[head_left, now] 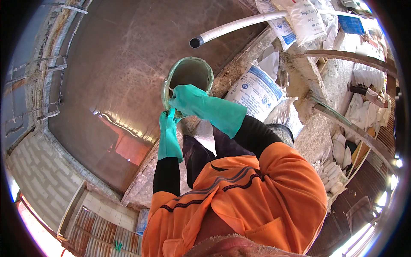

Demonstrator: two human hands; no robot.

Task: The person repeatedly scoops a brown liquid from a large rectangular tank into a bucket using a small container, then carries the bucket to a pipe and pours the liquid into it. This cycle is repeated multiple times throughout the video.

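I wear teal rubber gloves and an orange top. My right hand [188, 99] grips the near rim of a pale green bucket [190, 70] that holds murky grey liquid. My left hand [168, 122] presses against the bucket's lower left side from beneath. The bucket is tilted and held over the edge of a large round tank [98, 77] filled with dark brown liquid.
A white pipe [239, 25] reaches over the tank from the right, its open end just above the bucket. White sacks [257, 92] are stacked on the concrete ledge [308, 137] to the right. Block walling [30, 171] rings the tank at left.
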